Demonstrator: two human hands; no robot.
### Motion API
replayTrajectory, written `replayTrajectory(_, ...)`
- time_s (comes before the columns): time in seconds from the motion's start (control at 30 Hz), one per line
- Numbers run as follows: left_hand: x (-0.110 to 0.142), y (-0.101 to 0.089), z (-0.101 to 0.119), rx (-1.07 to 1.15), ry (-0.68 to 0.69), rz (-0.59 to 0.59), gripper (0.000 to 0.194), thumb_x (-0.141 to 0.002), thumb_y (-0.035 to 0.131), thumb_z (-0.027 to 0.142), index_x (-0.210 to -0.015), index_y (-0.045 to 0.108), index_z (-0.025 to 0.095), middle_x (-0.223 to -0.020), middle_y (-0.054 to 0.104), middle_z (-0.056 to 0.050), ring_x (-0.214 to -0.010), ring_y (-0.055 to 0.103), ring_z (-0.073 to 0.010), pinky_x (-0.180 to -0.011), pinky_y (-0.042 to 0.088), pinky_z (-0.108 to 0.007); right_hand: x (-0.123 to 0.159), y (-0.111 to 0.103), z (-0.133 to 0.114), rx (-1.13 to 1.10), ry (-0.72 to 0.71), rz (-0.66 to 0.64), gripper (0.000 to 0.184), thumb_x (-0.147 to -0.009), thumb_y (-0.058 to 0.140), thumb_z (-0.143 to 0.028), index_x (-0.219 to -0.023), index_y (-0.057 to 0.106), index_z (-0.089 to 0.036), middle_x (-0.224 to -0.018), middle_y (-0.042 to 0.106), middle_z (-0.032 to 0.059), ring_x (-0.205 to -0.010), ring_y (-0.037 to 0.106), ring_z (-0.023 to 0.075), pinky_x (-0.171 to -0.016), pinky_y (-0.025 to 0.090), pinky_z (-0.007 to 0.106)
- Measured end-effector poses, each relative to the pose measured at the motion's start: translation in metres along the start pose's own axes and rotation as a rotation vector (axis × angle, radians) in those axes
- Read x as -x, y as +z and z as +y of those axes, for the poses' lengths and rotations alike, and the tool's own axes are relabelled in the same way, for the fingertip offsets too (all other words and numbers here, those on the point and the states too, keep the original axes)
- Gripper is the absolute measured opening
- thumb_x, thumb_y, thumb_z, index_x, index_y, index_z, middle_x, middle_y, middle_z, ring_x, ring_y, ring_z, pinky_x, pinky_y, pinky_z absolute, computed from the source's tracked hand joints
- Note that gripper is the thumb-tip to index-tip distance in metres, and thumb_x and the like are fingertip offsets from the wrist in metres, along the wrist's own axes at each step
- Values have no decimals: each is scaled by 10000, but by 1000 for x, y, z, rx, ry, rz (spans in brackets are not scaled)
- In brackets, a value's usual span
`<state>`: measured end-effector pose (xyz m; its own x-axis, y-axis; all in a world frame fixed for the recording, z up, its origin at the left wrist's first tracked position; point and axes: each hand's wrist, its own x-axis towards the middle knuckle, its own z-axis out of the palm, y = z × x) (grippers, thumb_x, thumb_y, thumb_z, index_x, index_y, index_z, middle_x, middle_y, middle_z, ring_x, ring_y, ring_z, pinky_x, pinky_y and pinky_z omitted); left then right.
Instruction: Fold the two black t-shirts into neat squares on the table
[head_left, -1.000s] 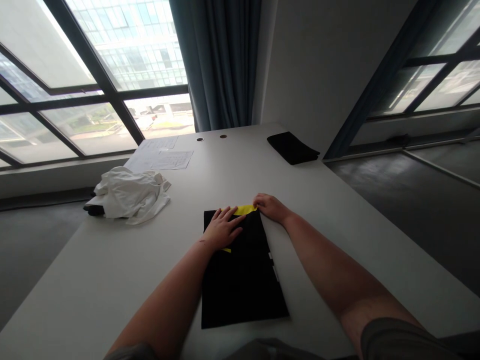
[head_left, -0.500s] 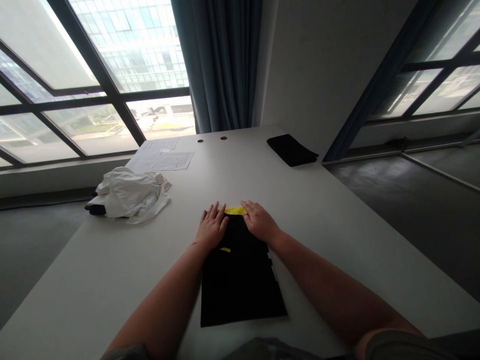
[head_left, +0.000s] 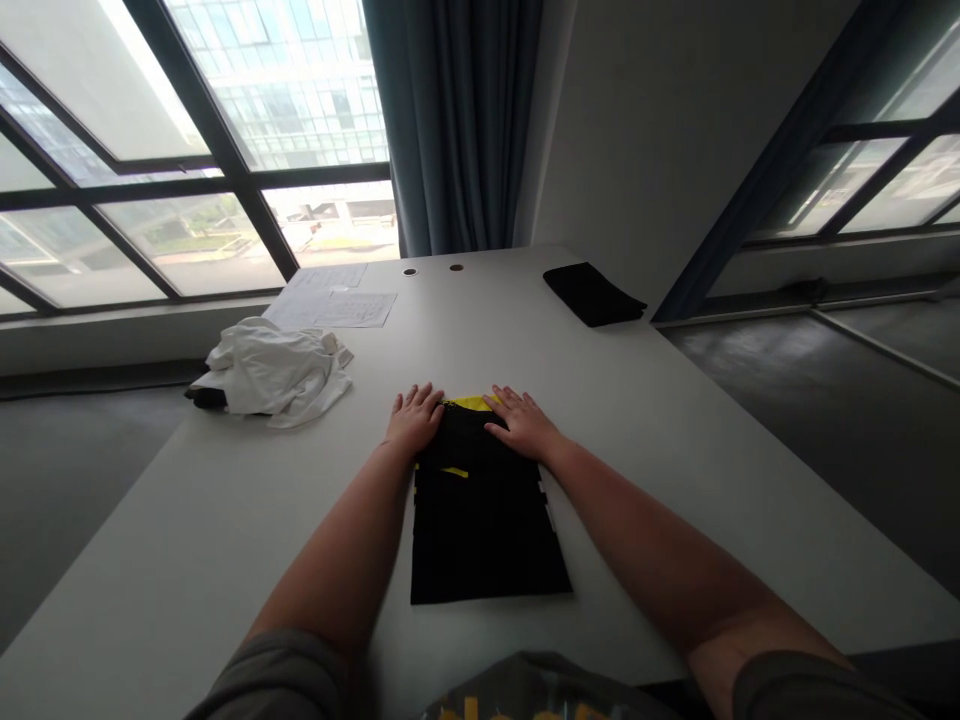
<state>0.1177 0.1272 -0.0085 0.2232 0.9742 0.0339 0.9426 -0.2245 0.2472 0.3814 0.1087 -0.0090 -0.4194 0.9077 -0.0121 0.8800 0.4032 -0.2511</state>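
Observation:
A folded black garment (head_left: 486, 540) lies flat on the white table in front of me, with a yellow band (head_left: 471, 403) along its far edge and a small yellow mark on its upper left. My left hand (head_left: 415, 418) rests palm down on the far left corner, fingers spread. On the far right corner lies my right hand (head_left: 520, 420), also flat with fingers apart, its tips at the yellow band. Both hands touch the cloth without gripping it. Small white patches show along the garment's right side.
A crumpled white garment (head_left: 277, 370) with something black under it lies at the left of the table (head_left: 630, 400). Paper sheets (head_left: 352, 309) lie at the back left. Another folded black cloth (head_left: 592, 295) sits at the back right, near the wall.
My right hand has let go of the far right corner and now lies flat on the cloth. My left hand has slid left to the far left corner. The garment has moved slightly away from me.

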Motion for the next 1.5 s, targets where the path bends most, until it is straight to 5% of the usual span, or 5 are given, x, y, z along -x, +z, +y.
replayTrajectory(0.3, 9, -7, -17, 97, -193, 217, 271, -970, 598, 482, -1103, 741, 294, -1296, 668, -83, -1249, 587, -303, -1097, 424, -452, 11, 4, 3, -3, 76, 79, 636, -1074, 394, -448, -1642, 356, -164, -1719, 245, 166, -1593, 238, 285, -1282, 211, 470)
replayTrajectory(0.67, -5, -11, -22, 127, -105, 155, 195, -1021, 529, 408, -1017, 682, 286, -1113, 717, -38, -1058, 654, -231, -936, 444, -351, 36, 12, -8, 124, 65, 41, 663, -1065, 401, -488, -1671, 289, -241, -1741, 152, 161, -1602, 179, 346, -1274, 174, 567)
replayTrajectory(1.17, -16, -12, -32, 51, -315, 246, 327, -990, 538, 500, -993, 735, 239, -1320, 652, -111, -1219, 581, -328, -1017, 456, -477, -11, -8, 37, -4, -12, 101, 582, -1058, 429, -463, -1596, 457, -243, -1693, 340, 103, -1554, 337, 294, -1268, 256, 515)
replayTrajectory(1.33, -15, -18, -45, 77, -374, 260, 357, -911, 622, 585, -884, 734, 247, -1274, 672, -107, -1213, 579, -341, -1026, 433, -489, 16, -2, 33, -158, -48, 255, 524, -1017, 467, -366, -1497, 581, -186, -1655, 416, 122, -1558, 328, 262, -1279, 274, 497)
replayTrajectory(1.5, -14, -26, -42, 93, -372, 281, 300, -936, 604, 514, -922, 724, 239, -1263, 667, -120, -1218, 572, -350, -1030, 427, -494, 59, -4, 24, -300, -161, 270, 482, -986, 510, -316, -1446, 625, -227, -1590, 502, 116, -1509, 402, 274, -1258, 319, 537)
